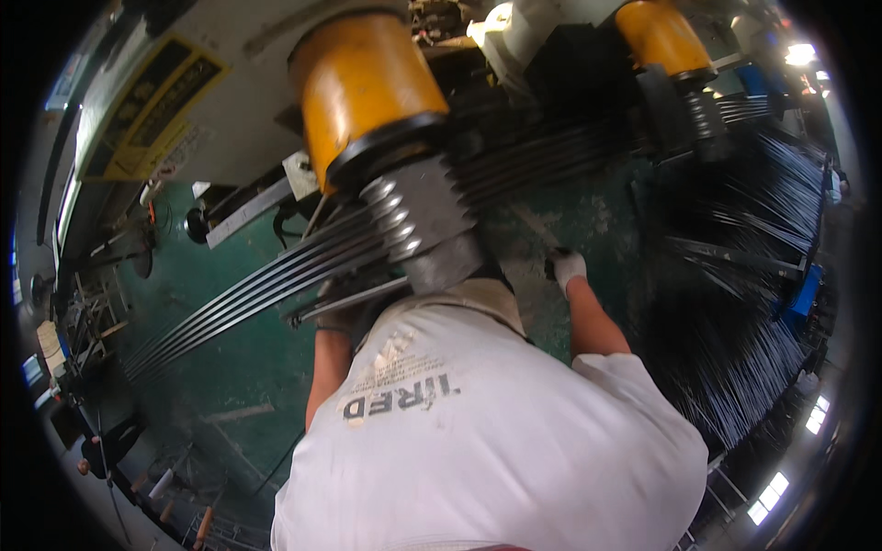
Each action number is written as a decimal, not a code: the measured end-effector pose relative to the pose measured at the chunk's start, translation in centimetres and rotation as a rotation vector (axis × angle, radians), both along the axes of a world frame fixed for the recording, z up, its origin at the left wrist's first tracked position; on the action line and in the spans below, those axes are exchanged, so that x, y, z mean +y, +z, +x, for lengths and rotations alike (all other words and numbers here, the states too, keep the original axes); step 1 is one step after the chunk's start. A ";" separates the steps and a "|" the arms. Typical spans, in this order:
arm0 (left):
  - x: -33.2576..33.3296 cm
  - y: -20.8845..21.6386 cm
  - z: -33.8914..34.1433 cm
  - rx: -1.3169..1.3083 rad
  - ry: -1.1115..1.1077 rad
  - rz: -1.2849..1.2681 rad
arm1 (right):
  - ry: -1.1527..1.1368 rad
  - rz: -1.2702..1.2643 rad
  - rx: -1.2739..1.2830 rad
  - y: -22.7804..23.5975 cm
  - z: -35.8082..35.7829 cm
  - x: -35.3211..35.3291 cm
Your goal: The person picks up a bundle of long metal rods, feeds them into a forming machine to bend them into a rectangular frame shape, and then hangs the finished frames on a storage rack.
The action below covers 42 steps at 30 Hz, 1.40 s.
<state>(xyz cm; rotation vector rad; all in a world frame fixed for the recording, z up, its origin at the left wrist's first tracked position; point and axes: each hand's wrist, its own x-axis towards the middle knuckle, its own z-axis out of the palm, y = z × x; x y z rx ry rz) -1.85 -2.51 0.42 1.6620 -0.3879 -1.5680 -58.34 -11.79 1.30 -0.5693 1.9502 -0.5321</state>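
My left hand (338, 318) is in a pale glove, mostly hidden beside a thin metal bar (354, 300) in front of my waist. Its fingers do not show, so any grip stays unseen. My right hand (568, 267), in a white glove with dark finger ends, hangs out to the right above the green floor. Its fingers are too small and dark to read. Several long dark metal strips (266, 289) run side by side from the lower left, behind a ridged metal cylinder (418, 216) under an orange cylindrical housing (367, 87).
A second orange housing (663, 39) stands at upper right. Large bundles of thin dark rods (749, 376) fill the right side. A pale machine panel with a yellow label (152, 106) is at upper left. Another person (110, 450) is far off at lower left.
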 end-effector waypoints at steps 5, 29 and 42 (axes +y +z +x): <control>-4.6 5.1 -2.5 -0.675 -0.625 -0.334 | -0.055 -0.053 -0.232 -0.7 -0.7 -1.1; 2.7 -2.8 -4.6 -0.351 -0.458 0.074 | 0.121 -0.075 0.111 3.5 1.5 7.6; 3.9 -4.7 -3.8 -0.086 0.181 0.061 | 0.283 -0.805 -0.036 21.4 9.5 -7.2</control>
